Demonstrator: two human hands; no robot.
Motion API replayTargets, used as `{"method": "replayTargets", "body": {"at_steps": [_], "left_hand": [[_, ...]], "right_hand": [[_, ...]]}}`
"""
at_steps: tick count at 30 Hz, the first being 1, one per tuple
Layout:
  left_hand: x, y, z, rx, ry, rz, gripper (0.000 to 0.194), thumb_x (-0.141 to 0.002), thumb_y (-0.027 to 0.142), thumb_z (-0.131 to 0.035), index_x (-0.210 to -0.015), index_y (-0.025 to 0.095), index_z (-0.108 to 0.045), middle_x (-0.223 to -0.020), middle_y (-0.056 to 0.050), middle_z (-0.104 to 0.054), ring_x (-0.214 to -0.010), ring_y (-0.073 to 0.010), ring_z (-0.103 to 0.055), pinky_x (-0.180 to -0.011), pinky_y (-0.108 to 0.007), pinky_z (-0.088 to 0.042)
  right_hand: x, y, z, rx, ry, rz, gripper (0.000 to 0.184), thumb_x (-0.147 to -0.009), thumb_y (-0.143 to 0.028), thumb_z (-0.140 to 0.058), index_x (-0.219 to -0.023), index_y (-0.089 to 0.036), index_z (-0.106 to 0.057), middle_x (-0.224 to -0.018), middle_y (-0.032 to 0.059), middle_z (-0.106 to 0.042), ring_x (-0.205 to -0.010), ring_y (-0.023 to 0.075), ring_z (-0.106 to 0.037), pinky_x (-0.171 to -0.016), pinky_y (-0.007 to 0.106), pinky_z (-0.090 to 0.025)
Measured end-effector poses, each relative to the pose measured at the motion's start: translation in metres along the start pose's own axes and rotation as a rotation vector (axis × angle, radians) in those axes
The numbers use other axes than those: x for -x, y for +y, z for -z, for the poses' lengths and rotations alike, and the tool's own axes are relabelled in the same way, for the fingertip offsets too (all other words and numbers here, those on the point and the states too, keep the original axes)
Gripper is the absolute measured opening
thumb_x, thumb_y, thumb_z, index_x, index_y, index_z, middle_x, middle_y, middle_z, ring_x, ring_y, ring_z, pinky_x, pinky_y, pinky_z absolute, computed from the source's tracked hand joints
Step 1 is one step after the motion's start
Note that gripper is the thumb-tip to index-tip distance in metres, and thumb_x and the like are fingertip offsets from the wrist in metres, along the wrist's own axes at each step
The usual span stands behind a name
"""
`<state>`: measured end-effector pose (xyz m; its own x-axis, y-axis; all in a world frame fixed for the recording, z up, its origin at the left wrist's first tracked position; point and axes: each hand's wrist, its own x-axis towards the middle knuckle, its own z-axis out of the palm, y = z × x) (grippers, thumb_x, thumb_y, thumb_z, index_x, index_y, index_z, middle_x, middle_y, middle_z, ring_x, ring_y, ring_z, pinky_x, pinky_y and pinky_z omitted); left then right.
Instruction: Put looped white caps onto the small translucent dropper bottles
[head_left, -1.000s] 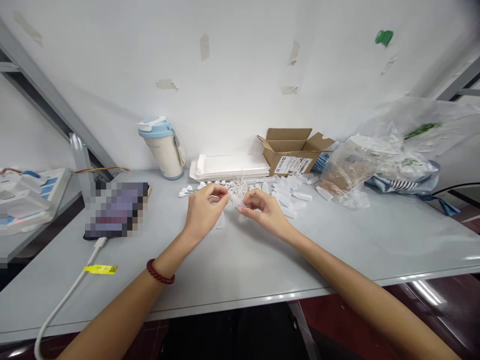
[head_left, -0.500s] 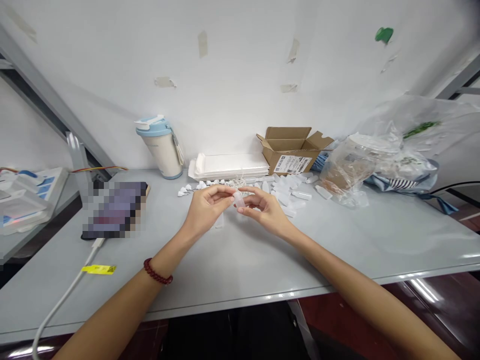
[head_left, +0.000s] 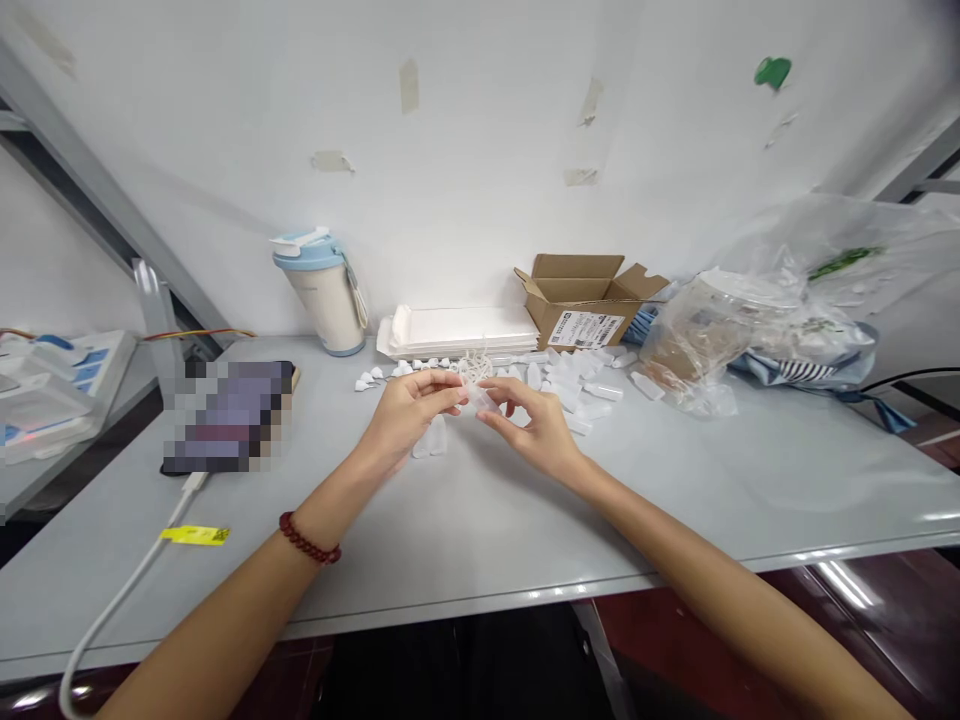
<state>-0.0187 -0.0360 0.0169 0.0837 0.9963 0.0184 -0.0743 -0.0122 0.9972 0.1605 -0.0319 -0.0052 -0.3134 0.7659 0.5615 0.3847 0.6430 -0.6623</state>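
Between my two hands is a small translucent plastic sleeve (head_left: pixel 486 399), held above the table. My left hand (head_left: pixel 409 415) pinches its left side with thumb and forefinger. On the other side, the thumb and fingertips of my right hand (head_left: pixel 536 425) grip it too. Fine detail of the sleeve is blurred. Another clear plastic piece (head_left: pixel 430 440) lies just below my left hand. Behind the fingertips sits a bundle of thin white strings (head_left: pixel 477 364). Small white caps (head_left: pixel 369 380) are scattered to the left, and a pile of translucent sleeves (head_left: pixel 574 375) spreads to the right.
Along the wall stand a blue-lidded tumbler (head_left: pixel 322 295), a stack of white trays (head_left: pixel 465 330), and an open cardboard box (head_left: pixel 589 310). Plastic bags (head_left: pixel 697 340) fill the right. A phone (head_left: pixel 232 415) with a white cable (head_left: pixel 124 590) lies left on the grey table (head_left: pixel 480 550).
The translucent sleeve has turned from near upright to tilted between my fingers. My left hand has shifted slightly left, uncovering more of the clear piece on the table.
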Motion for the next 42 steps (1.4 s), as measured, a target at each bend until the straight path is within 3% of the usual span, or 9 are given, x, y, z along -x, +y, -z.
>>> {"method": "replayTargets", "body": {"at_steps": [13,19,22,25,27,30,33,38,42], "left_hand": [[0.0,0.005,0.004,-0.195,-0.088,-0.021,0.021,-0.07,0.038,-0.072,-0.079,0.019,-0.071,-0.086,-0.002,-0.066,-0.078,-0.0144,-0.055,-0.067,-0.026,-0.045],[-0.002,0.003,0.006,-0.224,-0.132,-0.015,0.022,-0.069,0.036,-0.07,-0.081,0.018,-0.072,-0.092,-0.004,-0.069,-0.073,-0.0144,-0.058,-0.071,-0.03,-0.048],[-0.002,0.006,0.009,-0.337,-0.084,-0.011,0.02,-0.069,0.033,-0.067,-0.081,0.017,-0.071,-0.09,-0.005,-0.071,-0.076,-0.0175,-0.061,-0.071,-0.032,-0.05],[-0.001,0.011,0.012,-0.621,0.065,-0.161,0.019,-0.074,0.029,-0.06,-0.084,0.016,-0.07,-0.089,-0.006,-0.071,-0.082,-0.0204,-0.062,-0.075,-0.035,-0.05],[0.0,0.012,0.013,-0.816,0.088,-0.309,0.02,-0.077,0.025,-0.055,-0.088,0.016,-0.068,-0.092,-0.007,-0.07,-0.082,-0.0203,-0.062,-0.074,-0.036,-0.05],[0.004,0.009,0.011,-0.962,-0.106,-0.481,0.022,-0.079,0.024,-0.053,-0.096,0.018,-0.065,-0.105,-0.007,-0.067,-0.09,-0.0217,-0.06,-0.073,-0.036,-0.052],[0.007,0.005,0.006,-1.056,-0.272,-0.582,0.022,-0.081,0.026,-0.055,-0.1,0.018,-0.063,-0.11,-0.009,-0.063,-0.107,-0.0251,-0.052,-0.088,-0.041,-0.047],[0.009,0.002,0.002,-1.162,-0.355,-0.608,0.026,-0.076,0.03,-0.066,-0.097,0.016,-0.06,-0.104,-0.008,-0.062,-0.109,-0.0274,-0.046,-0.091,-0.041,-0.044],[0.008,0.003,0.005,-1.149,-0.362,-0.596,0.023,-0.077,0.027,-0.063,-0.097,0.018,-0.058,-0.099,-0.007,-0.062,-0.106,-0.0265,-0.046,-0.087,-0.04,-0.045]], "right_hand": [[0.001,-0.001,-0.003,-0.055,0.007,-0.006,0.026,-0.081,-0.025,-0.065,-0.106,-0.02,-0.06,-0.08,0.0018,-0.069,-0.071,0.0124,-0.062,-0.063,0.025,-0.047],[0.003,-0.002,-0.006,-0.197,-0.049,-0.134,0.029,-0.082,-0.028,-0.062,-0.109,-0.019,-0.058,-0.079,0.0023,-0.07,-0.071,0.0134,-0.064,-0.066,0.027,-0.05],[0.004,-0.001,-0.009,-0.225,-0.08,-0.218,0.029,-0.08,-0.028,-0.063,-0.108,-0.018,-0.058,-0.078,0.0023,-0.068,-0.071,0.0142,-0.063,-0.069,0.029,-0.051],[0.005,0.0,-0.014,-0.18,-0.09,-0.332,0.026,-0.077,-0.027,-0.065,-0.1,-0.017,-0.06,-0.079,0.0033,-0.066,-0.068,0.0143,-0.063,-0.063,0.029,-0.05],[0.005,0.001,-0.016,-0.148,-0.106,-0.414,0.024,-0.075,-0.027,-0.067,-0.094,-0.015,-0.059,-0.082,0.0041,-0.065,-0.064,0.0136,-0.062,-0.058,0.027,-0.049],[0.005,0.002,-0.019,-0.148,-0.128,-0.487,0.024,-0.072,-0.028,-0.069,-0.088,-0.015,-0.058,-0.084,0.0044,-0.063,-0.061,0.0127,-0.061,-0.053,0.025,-0.048],[0.004,0.002,-0.019,-0.2,-0.121,-0.507,0.024,-0.072,-0.031,-0.069,-0.085,-0.015,-0.056,-0.083,0.0034,-0.06,-0.059,0.0123,-0.061,-0.05,0.025,-0.047],[0.004,0.003,-0.019,-0.339,-0.132,-0.552,0.031,-0.069,-0.037,-0.072,-0.08,-0.015,-0.053,-0.08,0.0018,-0.059,-0.048,0.0109,-0.06,-0.045,0.024,-0.045],[0.004,0.003,-0.021,-0.372,-0.167,-0.536,0.028,-0.074,-0.037,-0.069,-0.084,-0.014,-0.055,-0.075,0.001,-0.061,-0.049,0.0108,-0.059,-0.047,0.024,-0.045]]}}
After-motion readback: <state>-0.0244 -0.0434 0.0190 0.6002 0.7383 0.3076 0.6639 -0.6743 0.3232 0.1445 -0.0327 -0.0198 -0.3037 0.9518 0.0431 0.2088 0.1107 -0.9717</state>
